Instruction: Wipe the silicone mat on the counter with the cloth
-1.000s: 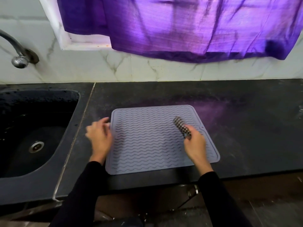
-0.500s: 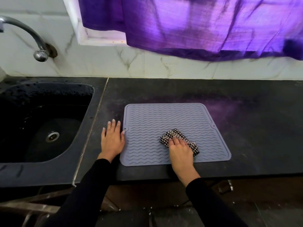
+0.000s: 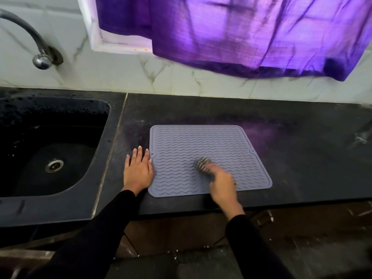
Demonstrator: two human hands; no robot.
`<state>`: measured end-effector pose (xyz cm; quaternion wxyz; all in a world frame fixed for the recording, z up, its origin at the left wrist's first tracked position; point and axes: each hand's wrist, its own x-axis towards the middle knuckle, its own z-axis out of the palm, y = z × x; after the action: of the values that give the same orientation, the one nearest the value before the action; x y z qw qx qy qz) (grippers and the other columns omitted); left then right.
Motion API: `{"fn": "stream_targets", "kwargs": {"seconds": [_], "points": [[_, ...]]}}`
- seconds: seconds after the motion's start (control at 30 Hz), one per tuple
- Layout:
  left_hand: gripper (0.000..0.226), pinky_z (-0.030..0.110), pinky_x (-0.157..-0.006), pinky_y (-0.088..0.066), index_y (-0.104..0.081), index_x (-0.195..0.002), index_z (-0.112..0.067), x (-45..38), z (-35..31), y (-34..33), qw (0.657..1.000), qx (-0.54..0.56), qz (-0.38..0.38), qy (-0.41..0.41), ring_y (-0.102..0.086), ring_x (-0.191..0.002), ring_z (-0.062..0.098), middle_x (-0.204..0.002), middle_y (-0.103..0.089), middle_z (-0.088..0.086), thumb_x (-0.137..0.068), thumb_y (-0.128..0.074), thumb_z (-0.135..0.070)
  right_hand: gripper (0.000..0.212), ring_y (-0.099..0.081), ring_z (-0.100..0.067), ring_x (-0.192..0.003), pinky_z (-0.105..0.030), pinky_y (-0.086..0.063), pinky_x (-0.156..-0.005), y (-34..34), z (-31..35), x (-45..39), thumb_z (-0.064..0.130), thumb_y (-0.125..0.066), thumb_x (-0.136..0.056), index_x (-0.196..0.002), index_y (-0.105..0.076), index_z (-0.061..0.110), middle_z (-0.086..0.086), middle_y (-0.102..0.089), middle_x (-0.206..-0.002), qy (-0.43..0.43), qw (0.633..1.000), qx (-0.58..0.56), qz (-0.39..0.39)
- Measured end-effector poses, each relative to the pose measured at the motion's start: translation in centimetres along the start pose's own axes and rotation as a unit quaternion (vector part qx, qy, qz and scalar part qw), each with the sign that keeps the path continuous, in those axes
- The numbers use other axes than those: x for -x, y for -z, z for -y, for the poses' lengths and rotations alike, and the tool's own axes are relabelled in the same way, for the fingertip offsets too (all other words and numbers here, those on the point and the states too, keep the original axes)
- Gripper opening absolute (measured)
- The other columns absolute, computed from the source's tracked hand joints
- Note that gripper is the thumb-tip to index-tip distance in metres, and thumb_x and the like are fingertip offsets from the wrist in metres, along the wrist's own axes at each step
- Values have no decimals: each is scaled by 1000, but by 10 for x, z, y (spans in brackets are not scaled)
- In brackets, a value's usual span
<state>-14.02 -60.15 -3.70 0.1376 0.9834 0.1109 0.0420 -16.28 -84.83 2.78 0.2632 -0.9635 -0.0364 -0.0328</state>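
Note:
A grey silicone mat (image 3: 201, 141) with wavy ridges lies flat on the black counter (image 3: 302, 148). My right hand (image 3: 222, 183) presses a black-and-white checked cloth (image 3: 202, 164) onto the mat's near middle; hand and cloth are motion-blurred. The cloth sticks out past my fingers toward the far left. My left hand (image 3: 137, 171) lies flat, fingers spread, on the counter against the mat's left edge.
A black sink (image 3: 50, 150) with a metal drain is set into the counter at the left, below a curved tap (image 3: 40, 57) on the marble wall. A purple curtain (image 3: 241, 33) hangs over the window behind. The counter's front edge runs just below the mat.
My right hand went from holding the cloth above the mat to pressing it down, and now sweeps it across the mat's near part. My left hand flattened beside the mat's left edge.

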Motion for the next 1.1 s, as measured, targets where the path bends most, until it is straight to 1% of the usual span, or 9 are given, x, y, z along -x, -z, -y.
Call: {"fn": "stream_targets", "kwargs": {"seconds": [0.13,0.37,0.53,0.57,0.67,0.77,0.83,0.93,1.1], "points": [[70,43,-117,-3,-24,-147,-13,0,1,2,1000,14,6,-1,-9,-146,24,-157,-16,10,-86,-6,-41,55,-14,-20,-145,-29,-3,-118,-28,-2,8,0,-31,-95,-146,-23,17,-6,-18,-156,55,985,157,53],[70,41,-117,0,-21,-148,-16,5,-1,5,1000,21,12,-1,-6,-146,23,-157,-13,8,-86,-6,-43,58,-46,-15,-126,-9,-26,-98,0,-31,-16,-15,-44,-80,-127,-57,16,-1,-56,-130,-8,983,-161,86],[69,42,-117,-3,-24,-147,-15,6,-2,2,1000,20,-9,-1,-9,-146,23,-157,-16,8,-86,-7,-43,40,-55,-23,-113,-27,-44,-90,18,-40,-33,-6,-40,-93,-130,-49,4,-13,-57,-129,-199,834,-511,63],[69,42,-117,-3,-25,-147,-15,6,-1,2,1000,19,-11,0,-9,-146,23,-157,-16,8,-87,-8,-43,39,-55,-25,-114,-28,-45,-89,25,-43,-34,-5,-41,-93,-130,-49,3,-12,-58,-127,-201,840,-503,32],[70,42,-117,-5,-30,-146,-15,4,1,-2,1000,15,-25,1,-13,-145,23,-156,-20,8,-86,-8,-45,46,-45,-15,-126,-26,-35,-104,43,-49,-35,-5,-44,-92,-136,-45,7,-3,-54,-132,-73,941,-328,-38],[76,43,-116,-9,-35,-144,-15,3,4,-6,999,19,-43,0,-17,-144,23,-154,-25,8,-83,-7,-50,59,-42,-17,-130,-24,-28,-109,38,-50,-34,-12,-44,-85,-139,-42,13,-4,-48,-139,47,985,-162,-18],[72,43,-116,-9,-35,-144,-15,3,4,-6,999,17,-43,3,-17,-144,23,-154,-25,8,-84,-10,-47,64,-41,-23,-131,-28,-26,-112,20,-52,-27,-10,-44,-84,-141,-38,17,-9,-45,-142,70,994,-69,37],[69,43,-116,-8,-34,-144,-14,3,2,-6,999,13,-43,8,-16,-144,23,-155,-24,8,-86,-13,-44,68,-25,-17,-142,-21,-1,-116,-10,-60,-12,-8,-44,-82,-145,-30,12,-6,-31,-152,154,986,16,66],[69,42,-116,-7,-31,-145,-15,3,2,-7,999,12,-41,11,-15,-145,22,-155,-22,7,-86,-12,-45,68,-27,-10,-139,-12,-2,-112,-9,-73,-25,-13,-42,-80,-140,-41,17,5,-39,-146,138,985,-78,73]]}}
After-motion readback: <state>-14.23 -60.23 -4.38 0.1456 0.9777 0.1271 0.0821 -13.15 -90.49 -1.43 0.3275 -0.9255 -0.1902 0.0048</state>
